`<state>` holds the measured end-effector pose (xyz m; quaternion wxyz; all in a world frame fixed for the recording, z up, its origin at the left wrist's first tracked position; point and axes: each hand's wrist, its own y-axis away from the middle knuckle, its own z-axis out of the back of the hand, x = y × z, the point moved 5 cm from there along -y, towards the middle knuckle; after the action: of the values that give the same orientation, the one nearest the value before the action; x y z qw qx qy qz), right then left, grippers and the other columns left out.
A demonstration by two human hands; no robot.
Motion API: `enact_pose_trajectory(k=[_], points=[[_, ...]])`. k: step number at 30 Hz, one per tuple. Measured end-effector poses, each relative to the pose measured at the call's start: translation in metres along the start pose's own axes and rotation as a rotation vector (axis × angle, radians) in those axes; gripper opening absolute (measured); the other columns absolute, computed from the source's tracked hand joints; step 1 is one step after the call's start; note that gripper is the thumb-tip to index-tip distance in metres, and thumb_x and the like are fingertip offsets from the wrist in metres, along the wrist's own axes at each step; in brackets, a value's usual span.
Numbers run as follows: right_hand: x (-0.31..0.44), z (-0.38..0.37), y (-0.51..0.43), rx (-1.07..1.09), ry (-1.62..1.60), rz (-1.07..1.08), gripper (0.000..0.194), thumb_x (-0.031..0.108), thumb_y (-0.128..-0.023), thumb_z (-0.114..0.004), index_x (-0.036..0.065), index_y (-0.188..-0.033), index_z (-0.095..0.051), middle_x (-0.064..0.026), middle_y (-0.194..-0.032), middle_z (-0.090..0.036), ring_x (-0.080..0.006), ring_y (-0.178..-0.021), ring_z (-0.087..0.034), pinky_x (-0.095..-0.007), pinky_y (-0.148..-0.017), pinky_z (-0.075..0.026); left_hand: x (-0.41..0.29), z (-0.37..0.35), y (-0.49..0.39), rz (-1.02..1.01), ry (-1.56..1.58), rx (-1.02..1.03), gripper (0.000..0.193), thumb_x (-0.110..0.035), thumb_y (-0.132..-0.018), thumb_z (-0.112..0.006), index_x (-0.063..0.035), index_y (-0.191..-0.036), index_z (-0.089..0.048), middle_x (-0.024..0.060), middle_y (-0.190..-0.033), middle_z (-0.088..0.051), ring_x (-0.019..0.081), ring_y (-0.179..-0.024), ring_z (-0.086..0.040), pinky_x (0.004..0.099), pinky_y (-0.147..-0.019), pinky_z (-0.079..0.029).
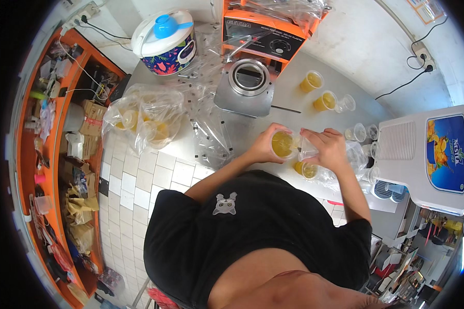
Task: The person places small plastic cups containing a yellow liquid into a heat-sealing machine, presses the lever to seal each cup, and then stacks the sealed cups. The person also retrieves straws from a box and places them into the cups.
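Note:
My left hand is wrapped around a clear plastic cup of yellow drink, held above the steel table. My right hand grips a second clear plastic cup, tipped on its side with its mouth at the first cup's rim. Whether liquid runs between them I cannot tell. Just below the hands stands another cup of yellow drink, partly covered. Two more filled cups, one farther back and one nearer, stand behind, with a clear cup beside them.
A Getra cup sealer stands at the back, its plastic film trailing over the steel table. Leftward are a bag of filled cups and a lidded patterned pot. Clear cups and a drink dispenser stand right.

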<state>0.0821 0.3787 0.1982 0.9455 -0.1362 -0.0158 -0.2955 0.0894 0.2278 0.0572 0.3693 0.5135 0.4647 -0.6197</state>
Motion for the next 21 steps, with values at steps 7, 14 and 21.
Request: enact_pose_trajectory(k=[7, 14, 21], points=[[0.021, -0.002, -0.028, 0.148, 0.479, 0.276, 0.029, 0.017, -0.070, -0.063, 0.013, -0.098, -0.062, -0.0010, -0.102, -0.067, -0.0119, -0.058, -0.058, -0.0266, -0.057, -0.042, 0.002, -0.006, -0.001, 0.073, -0.015, -0.001, 0.084, -0.019, -0.050, -0.090, -0.0093, -0.119, -0.044, 0.0111, -0.112, -0.062, 0.0277, -0.106, -0.060, 0.0366, -0.092, -0.047], [0.033, 0.003, -0.033, 0.028, 0.629, 0.446, 0.033, 0.020, -0.074, -0.063, 0.023, -0.107, -0.062, 0.0060, -0.121, -0.060, -0.0118, -0.079, -0.055, -0.0371, -0.074, -0.042, 0.004, 0.001, -0.004, -0.004, -0.017, -0.080, 0.085, -0.021, -0.049, -0.091, -0.0088, -0.118, -0.043, 0.0120, -0.109, -0.061, 0.0293, -0.105, -0.061, 0.0372, -0.090, -0.047], [0.018, 0.010, -0.019, -0.205, 0.661, 0.548, 0.026, 0.029, -0.084, -0.059, 0.034, -0.110, -0.057, 0.0131, -0.130, -0.055, -0.0120, -0.098, -0.056, -0.0623, -0.094, -0.031, -0.013, 0.008, -0.016, -0.086, 0.053, -0.080, 0.086, -0.019, -0.050, -0.090, -0.0074, -0.121, -0.042, 0.0111, -0.113, -0.056, 0.0232, -0.108, -0.055, 0.0347, -0.092, -0.043]])
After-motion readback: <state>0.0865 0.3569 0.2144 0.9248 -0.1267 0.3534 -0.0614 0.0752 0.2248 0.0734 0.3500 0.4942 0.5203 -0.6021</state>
